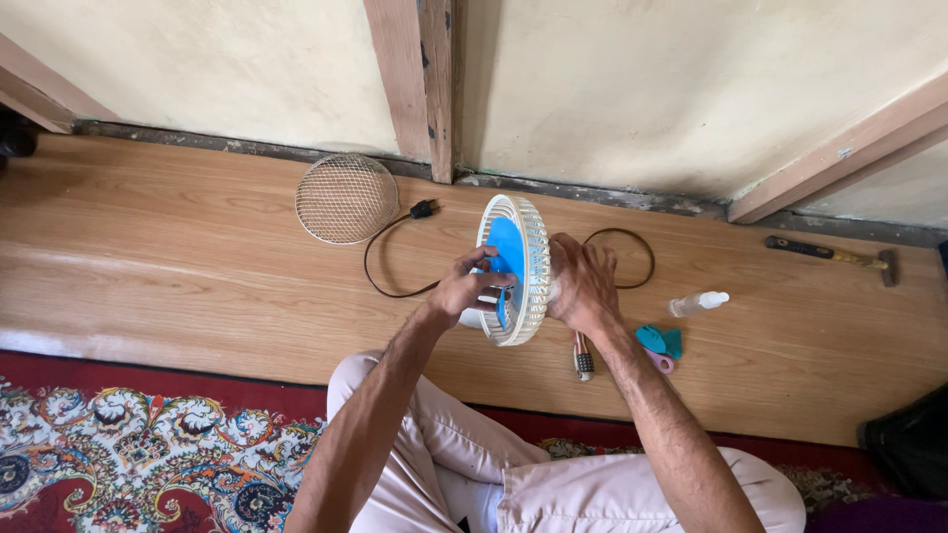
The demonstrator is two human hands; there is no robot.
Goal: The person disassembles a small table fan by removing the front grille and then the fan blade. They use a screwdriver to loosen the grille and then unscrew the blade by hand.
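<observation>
Gripping the fan (528,259) — left hand (464,289) pinching its blue blade (506,247), right hand (581,286) clasping the back — a slip risked bending the blade.

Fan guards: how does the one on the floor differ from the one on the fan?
The loose guard lies flat on the wooden floor, untouched; the fan's guard stands on edge between the left hand and right hand. The loose guard is fine mesh; the fan's guard has radial ribs. Both are round and pale.
</observation>
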